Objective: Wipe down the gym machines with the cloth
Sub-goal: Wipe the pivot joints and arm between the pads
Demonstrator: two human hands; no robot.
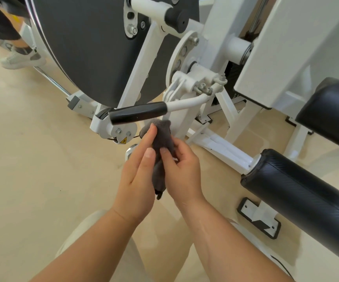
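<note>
Below black lever handle [138,111] of white gym machine [282,47]: grey cloth [161,137] bunched between hands; right hand [181,171] curls around it, left hand [138,169], fingers straight, presses flat, likely refolding before wiping.

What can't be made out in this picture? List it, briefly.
All head view.
Cloth: partly hidden by left hand and right hand.
Warning sticker: too small to read.
Roller pad: far end cut off by right edge.
Bystander's shoe: the person above it cut off by top edge.
</note>
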